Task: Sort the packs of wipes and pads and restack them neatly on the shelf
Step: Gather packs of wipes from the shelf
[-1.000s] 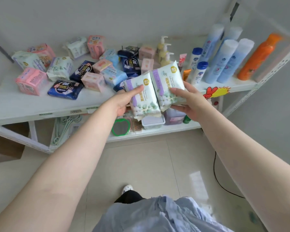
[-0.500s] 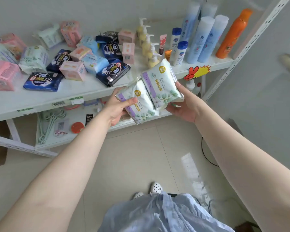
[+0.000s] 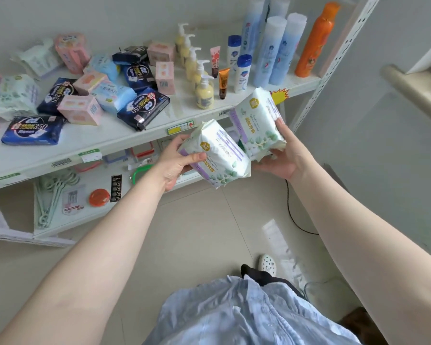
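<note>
My left hand (image 3: 176, 161) grips one white pack with green leaves and a purple stripe (image 3: 218, 153), in front of the shelf edge. A second pack of the same kind (image 3: 258, 120) is held in my right hand (image 3: 281, 155), tilted up and to the right of the first. Both packs hang in the air, off the white shelf (image 3: 90, 143). On the shelf lie several loose packs: dark blue ones (image 3: 33, 129), pink boxes (image 3: 81, 109), light blue packs (image 3: 112, 94) and pale green-white packs (image 3: 16, 95).
Yellow pump bottles (image 3: 204, 92), small tubes, blue-capped bottles (image 3: 241, 73), tall blue cylinders (image 3: 266, 49) and an orange bottle (image 3: 316, 39) stand on the shelf's right side. A lower shelf (image 3: 90, 215) holds hangers and small items. A black cable (image 3: 292, 217) runs over the floor tiles.
Both hands moved down and right with the packs, away from the shelf top. The packs have parted a little and the left one tilted flatter. The camera turned right.
</note>
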{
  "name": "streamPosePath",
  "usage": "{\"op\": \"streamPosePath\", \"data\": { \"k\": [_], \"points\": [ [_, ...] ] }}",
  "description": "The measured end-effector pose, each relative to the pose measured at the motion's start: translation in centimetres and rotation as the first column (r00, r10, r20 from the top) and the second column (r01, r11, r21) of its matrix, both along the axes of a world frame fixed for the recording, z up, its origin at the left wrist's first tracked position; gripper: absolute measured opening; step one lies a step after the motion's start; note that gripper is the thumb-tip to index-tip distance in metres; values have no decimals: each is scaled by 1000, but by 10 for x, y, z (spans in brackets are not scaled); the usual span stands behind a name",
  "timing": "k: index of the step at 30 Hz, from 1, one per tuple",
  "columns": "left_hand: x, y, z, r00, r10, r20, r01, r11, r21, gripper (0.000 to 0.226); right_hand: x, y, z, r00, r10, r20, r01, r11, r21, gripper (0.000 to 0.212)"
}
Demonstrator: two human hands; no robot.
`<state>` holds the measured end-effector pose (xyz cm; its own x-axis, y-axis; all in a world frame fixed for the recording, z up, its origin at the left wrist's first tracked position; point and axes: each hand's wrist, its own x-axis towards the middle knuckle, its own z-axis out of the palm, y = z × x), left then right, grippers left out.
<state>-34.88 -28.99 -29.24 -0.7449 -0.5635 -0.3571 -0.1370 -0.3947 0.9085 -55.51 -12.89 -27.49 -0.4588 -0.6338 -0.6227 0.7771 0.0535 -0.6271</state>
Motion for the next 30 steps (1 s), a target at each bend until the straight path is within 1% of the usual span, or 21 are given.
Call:
{"op": "streamPosePath", "data": {
  "k": [2,4,5,8,10,11,13,14,15,19,22,24,25,27,28,29,30],
  "points": [
    [-22,10,-4,999,-40,33,41,998,-37,49,-15,3,-1,1000,-26,12,26,999,28,72],
    [-47,19,-12,996,-79,39,81,996,-46,45,-34,9,-2,999,-32,29,31,998,55,73],
    [-60,23,-18,995,-91,37,92,995,-38,46,-46,13,-3,999,-26,26,24,997,67,69],
    [-104,42,-31,995,-95,36,94,995,33,47,-84,31,-2,1000,-29,-6,30,993,117,37],
    [-136,57,-38,996,-84,25,81,990,113,46,-109,44,-6,999,-54,-7,55,988,142,26],
    [-152,65,-40,997,-81,19,78,986,148,50,-120,50,-8,998,-64,-8,64,987,151,24],
    [-184,80,-43,995,-86,41,77,979,189,77,-142,63,-14,997,-75,-10,76,983,169,22],
    [-198,88,-44,994,-89,64,75,979,189,86,-152,69,-18,997,-76,-12,77,981,179,21],
    [-212,95,-46,992,-91,84,75,980,182,88,-161,74,-22,997,-75,-11,76,980,183,21],
    [-253,111,-60,982,-59,178,27,984,179,54,-197,92,-42,995,-103,17,99,983,157,26],
    [-273,112,-70,967,-27,254,1,995,103,37,-221,98,-60,994,-108,4,106,988,116,32],
    [-282,108,-83,957,-20,291,-12,994,105,37,-239,100,-74,990,-139,-13,139,981,136,39],
    [-286,105,-91,951,-22,308,-15,993,116,43,-249,100,-83,988,-153,-24,155,975,160,42],
    [-291,98,-112,939,-44,340,-9,988,153,57,-268,100,-105,988,-138,-63,149,965,215,37],
    [-294,95,-127,937,-54,346,-7,985,174,54,-277,98,-118,989,-123,-84,141,958,249,37],
    [-297,93,-143,932,-64,356,-6,981,193,46,-285,96,-133,990,-98,-102,124,950,288,44],
    [-301,92,-161,929,-71,363,-9,976,216,40,-292,92,-150,990,-69,-121,107,934,340,61]
  ]
}}
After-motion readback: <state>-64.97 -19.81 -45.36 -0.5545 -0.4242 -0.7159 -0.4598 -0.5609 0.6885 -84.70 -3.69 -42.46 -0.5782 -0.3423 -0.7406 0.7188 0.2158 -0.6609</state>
